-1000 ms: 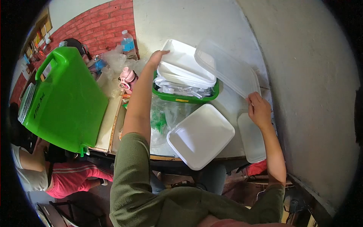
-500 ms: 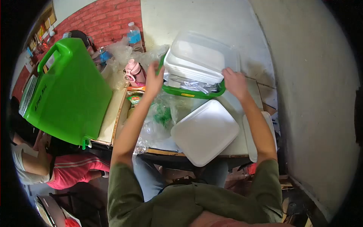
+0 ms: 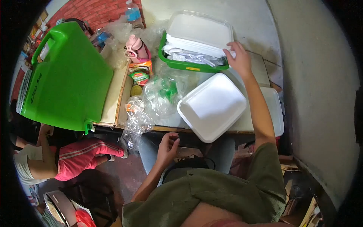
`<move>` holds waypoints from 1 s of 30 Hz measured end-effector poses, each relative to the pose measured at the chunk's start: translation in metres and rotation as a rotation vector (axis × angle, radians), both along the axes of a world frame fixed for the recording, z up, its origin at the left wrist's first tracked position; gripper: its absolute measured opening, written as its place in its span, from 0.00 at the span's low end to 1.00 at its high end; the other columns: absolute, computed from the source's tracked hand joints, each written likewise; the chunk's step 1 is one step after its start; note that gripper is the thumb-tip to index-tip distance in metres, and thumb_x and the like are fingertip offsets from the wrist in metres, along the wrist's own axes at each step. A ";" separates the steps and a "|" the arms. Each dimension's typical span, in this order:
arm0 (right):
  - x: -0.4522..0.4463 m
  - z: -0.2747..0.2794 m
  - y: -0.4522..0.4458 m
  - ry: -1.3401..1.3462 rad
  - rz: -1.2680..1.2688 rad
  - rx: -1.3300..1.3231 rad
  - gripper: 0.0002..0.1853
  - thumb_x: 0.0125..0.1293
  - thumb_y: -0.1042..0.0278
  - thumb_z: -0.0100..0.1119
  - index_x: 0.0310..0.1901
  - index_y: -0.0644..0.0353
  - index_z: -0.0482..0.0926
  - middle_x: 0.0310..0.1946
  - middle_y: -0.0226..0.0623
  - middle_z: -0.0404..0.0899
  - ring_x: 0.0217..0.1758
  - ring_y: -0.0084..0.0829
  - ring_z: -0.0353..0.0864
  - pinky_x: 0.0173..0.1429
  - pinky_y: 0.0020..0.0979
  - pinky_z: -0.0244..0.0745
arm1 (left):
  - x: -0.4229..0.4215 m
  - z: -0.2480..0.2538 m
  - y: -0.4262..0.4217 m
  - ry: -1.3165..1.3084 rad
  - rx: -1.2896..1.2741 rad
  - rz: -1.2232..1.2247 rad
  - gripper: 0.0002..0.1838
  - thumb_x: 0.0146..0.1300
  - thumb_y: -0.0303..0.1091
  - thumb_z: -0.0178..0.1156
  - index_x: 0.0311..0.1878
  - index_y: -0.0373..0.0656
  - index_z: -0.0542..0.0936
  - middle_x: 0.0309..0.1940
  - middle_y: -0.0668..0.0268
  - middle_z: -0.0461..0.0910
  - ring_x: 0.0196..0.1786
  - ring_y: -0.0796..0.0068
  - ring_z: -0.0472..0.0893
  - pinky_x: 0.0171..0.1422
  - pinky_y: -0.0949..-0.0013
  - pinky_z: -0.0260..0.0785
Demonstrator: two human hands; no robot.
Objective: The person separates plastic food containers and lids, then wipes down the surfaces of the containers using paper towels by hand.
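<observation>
A clear lid (image 3: 200, 24) rests on stacked white trays (image 3: 196, 44), which sit in a green basin (image 3: 204, 69) over clear plastic packets (image 3: 189, 56). My right hand (image 3: 239, 59) is at the right end of the stack, its fingers apart and holding nothing. Down by the table's front edge, my left hand (image 3: 168, 148) is raised over my lap, fingers curled but apart, with nothing in it. Between the two lies a white rectangular tray (image 3: 212, 108), its near corner past the table edge. Another pale lid or tray (image 3: 273, 111) lies partly behind my right forearm.
A big green water container (image 3: 68, 79) stands at the left. Beside it are a pink bottle (image 3: 136, 49), a water bottle (image 3: 133, 14), food packets (image 3: 140, 77) and crumpled plastic bags (image 3: 160, 94). Another person (image 3: 81, 157) is at the lower left, and a wall (image 3: 317, 75) rises at right.
The clear lid has gone from my right hand onto the stack. My left hand has left the basin's side and come down to the table's front edge. The view has shifted.
</observation>
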State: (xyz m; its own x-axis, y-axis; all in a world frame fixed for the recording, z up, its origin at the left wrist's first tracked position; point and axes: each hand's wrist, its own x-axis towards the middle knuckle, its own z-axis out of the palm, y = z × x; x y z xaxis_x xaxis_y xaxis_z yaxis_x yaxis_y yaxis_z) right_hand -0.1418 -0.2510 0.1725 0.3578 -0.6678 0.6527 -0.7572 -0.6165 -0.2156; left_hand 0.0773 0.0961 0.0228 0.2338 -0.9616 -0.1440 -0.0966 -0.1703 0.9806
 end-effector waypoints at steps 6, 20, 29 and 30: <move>-0.073 -0.053 0.146 0.185 -0.326 0.574 0.22 0.58 0.44 0.62 0.27 0.58 0.79 0.25 0.42 0.81 0.32 0.47 0.80 0.36 0.42 0.73 | -0.030 -0.007 -0.058 -0.381 -0.129 0.132 0.37 0.60 0.48 0.63 0.64 0.32 0.62 0.57 0.46 0.70 0.60 0.53 0.73 0.60 0.58 0.68; -0.079 -0.177 0.223 -0.546 -0.565 0.733 0.27 0.53 0.45 0.68 0.32 0.70 0.80 0.29 0.52 0.81 0.36 0.44 0.82 0.42 0.40 0.74 | -0.031 -0.012 -0.117 -0.516 -0.137 0.290 0.27 0.46 0.29 0.66 0.52 0.35 0.72 0.50 0.52 0.69 0.49 0.51 0.76 0.52 0.57 0.72; -0.067 -0.152 0.235 -0.570 -0.584 0.745 0.23 0.53 0.54 0.67 0.33 0.72 0.80 0.29 0.52 0.82 0.34 0.45 0.83 0.41 0.39 0.75 | -0.018 -0.008 -0.136 -0.819 -0.066 0.175 0.22 0.47 0.25 0.63 0.47 0.33 0.72 0.42 0.46 0.75 0.47 0.46 0.77 0.51 0.53 0.73; -0.065 -0.146 0.237 -0.570 -0.596 0.764 0.23 0.53 0.54 0.67 0.33 0.72 0.80 0.29 0.52 0.82 0.34 0.45 0.83 0.40 0.38 0.76 | -0.018 -0.005 -0.136 -0.839 -0.047 0.148 0.21 0.47 0.24 0.61 0.47 0.32 0.72 0.40 0.46 0.76 0.47 0.46 0.78 0.50 0.53 0.73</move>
